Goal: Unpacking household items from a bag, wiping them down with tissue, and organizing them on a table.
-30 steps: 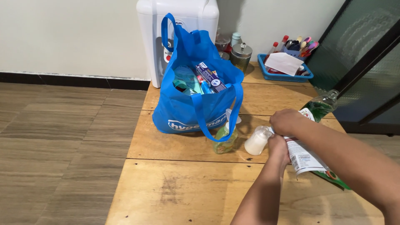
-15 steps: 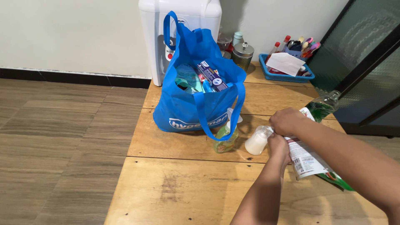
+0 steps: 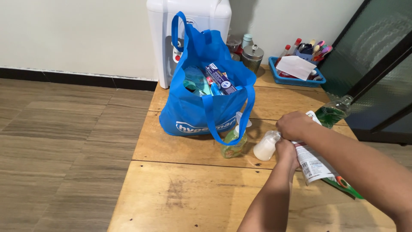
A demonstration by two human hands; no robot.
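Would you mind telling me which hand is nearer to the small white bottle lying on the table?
Left. The left hand sits right beside the white bottle, at its right end. The right hand is just above and to its right, gripping the refill pouch.

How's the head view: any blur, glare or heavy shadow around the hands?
Head view: sharp, evenly lit, no glare on the wooden table; both hands, left hand and right hand, read clearly on the pouch; soft shadow under the blue bag; the dark glass door looks dim.

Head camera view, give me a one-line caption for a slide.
Both hands, left hand and right hand, grip a white-and-green refill pouch beside a blue fabric shopping bag on a wooden table.
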